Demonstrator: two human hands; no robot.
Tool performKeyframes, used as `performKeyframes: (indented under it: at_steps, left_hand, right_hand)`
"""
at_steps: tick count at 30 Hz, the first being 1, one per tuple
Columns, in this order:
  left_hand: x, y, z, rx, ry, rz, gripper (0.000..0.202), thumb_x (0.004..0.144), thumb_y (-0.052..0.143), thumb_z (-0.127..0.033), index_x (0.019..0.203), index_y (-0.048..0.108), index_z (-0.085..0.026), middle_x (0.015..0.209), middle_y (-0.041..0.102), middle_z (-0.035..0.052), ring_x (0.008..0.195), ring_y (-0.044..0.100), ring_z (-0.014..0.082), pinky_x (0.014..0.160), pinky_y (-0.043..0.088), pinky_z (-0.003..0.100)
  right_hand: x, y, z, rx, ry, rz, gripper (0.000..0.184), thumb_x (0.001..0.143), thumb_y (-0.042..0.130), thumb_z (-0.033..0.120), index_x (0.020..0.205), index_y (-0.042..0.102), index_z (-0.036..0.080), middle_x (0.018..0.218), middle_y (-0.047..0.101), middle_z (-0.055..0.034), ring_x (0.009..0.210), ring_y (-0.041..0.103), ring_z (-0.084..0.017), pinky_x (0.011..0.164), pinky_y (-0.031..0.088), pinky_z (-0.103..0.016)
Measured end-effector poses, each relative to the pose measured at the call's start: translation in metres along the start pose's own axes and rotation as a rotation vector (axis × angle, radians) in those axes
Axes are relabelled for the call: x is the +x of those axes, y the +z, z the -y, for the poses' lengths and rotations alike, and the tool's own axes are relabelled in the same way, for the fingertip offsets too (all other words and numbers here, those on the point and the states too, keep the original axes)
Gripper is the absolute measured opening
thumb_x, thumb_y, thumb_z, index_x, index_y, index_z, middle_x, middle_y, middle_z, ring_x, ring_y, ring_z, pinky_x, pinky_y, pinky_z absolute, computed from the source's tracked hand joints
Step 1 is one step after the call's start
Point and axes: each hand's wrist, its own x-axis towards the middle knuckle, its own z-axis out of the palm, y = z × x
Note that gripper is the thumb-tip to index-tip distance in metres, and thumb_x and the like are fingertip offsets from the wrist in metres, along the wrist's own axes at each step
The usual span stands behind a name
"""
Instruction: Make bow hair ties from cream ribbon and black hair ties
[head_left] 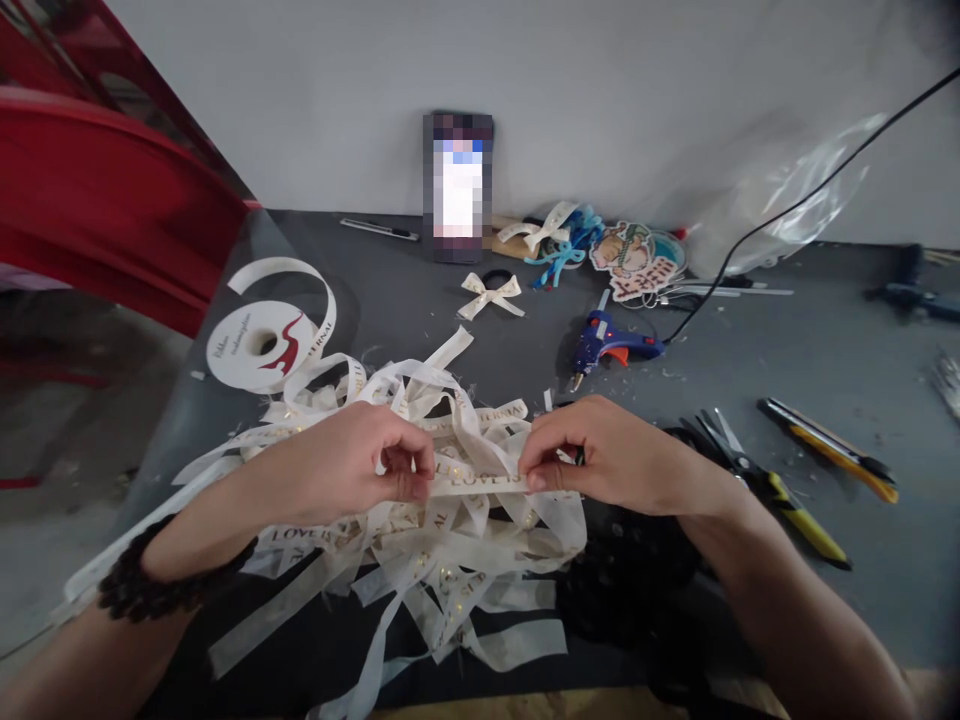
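A cream ribbon (480, 486) printed with gold letters is stretched level between my two hands. Its left end is pinched between thumb and fingers of my left hand (367, 462), whose wrist wears a dark beaded bracelet (161, 570). My right hand (592, 452), with a dark ring on one finger, pinches the other end. Beneath both hands spreads a loose heap of the same printed ribbon pieces (450, 560). A white ribbon spool (225, 345) lies left of the heap, a loop of ribbon curling off it.
Behind the heap lie a finished bow (491, 295) and a blue glue gun (611, 342). Yellow-handled scissors (795, 510) and a yellow cutter (840, 450) lie at right. A phone (457, 190) leans on the wall near a slim cutter (379, 230). A black cord (739, 245) crosses the right side.
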Motion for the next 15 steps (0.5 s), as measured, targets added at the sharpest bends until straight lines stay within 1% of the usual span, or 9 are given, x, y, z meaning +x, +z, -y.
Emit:
performKeyframes:
  at_steps: [3,6,10,12,15]
  left_hand:
    - [0.000,-0.002,0.000,0.017,0.015,0.025,0.022,0.092,0.072,-0.040,0.083,0.075,-0.021,0.077,0.073,-0.0013,0.074,0.063,0.0160,0.071,0.043,0.028]
    - [0.000,-0.003,0.001,0.029,0.017,0.044,0.021,0.092,0.071,-0.041,0.085,0.077,-0.022,0.078,0.074,-0.0011,0.075,0.064,0.0163,0.071,0.043,0.028]
    - [0.000,-0.003,0.003,0.047,0.041,-0.044,0.023,0.092,0.073,-0.047,0.094,0.083,-0.026,0.087,0.079,-0.0006,0.080,0.069,0.0175,0.073,0.045,0.028]
    - [0.000,-0.003,0.003,0.042,0.055,-0.054,0.020,0.091,0.075,-0.044,0.091,0.083,-0.026,0.087,0.080,-0.0016,0.080,0.070,0.0165,0.075,0.046,0.027]
    - [-0.001,-0.004,0.002,0.034,0.050,-0.017,0.016,0.091,0.077,-0.037,0.083,0.081,-0.024,0.083,0.080,-0.0036,0.078,0.071,0.0145,0.075,0.047,0.026]
  right_hand:
    - [0.000,-0.001,-0.001,0.011,0.001,0.008,0.009,0.094,0.076,0.024,0.088,0.083,0.025,0.084,0.081,0.0057,0.076,0.070,-0.011,0.071,0.046,-0.024]
    - [0.000,-0.003,-0.003,0.027,-0.008,-0.005,0.007,0.093,0.078,0.026,0.089,0.084,0.026,0.085,0.082,0.0059,0.077,0.071,-0.011,0.073,0.047,-0.024]
    - [-0.001,-0.008,-0.007,0.021,-0.016,-0.040,0.008,0.092,0.079,0.029,0.088,0.085,0.027,0.084,0.081,0.0050,0.078,0.071,-0.011,0.075,0.048,-0.025]
    - [-0.002,-0.010,-0.008,0.007,-0.027,-0.041,0.008,0.092,0.080,0.033,0.088,0.085,0.027,0.085,0.081,0.0043,0.081,0.070,-0.013,0.077,0.048,-0.026]
    - [-0.003,-0.012,-0.009,0.033,-0.029,-0.012,0.009,0.093,0.080,0.034,0.089,0.085,0.027,0.087,0.081,0.0037,0.083,0.071,-0.014,0.078,0.048,-0.026]
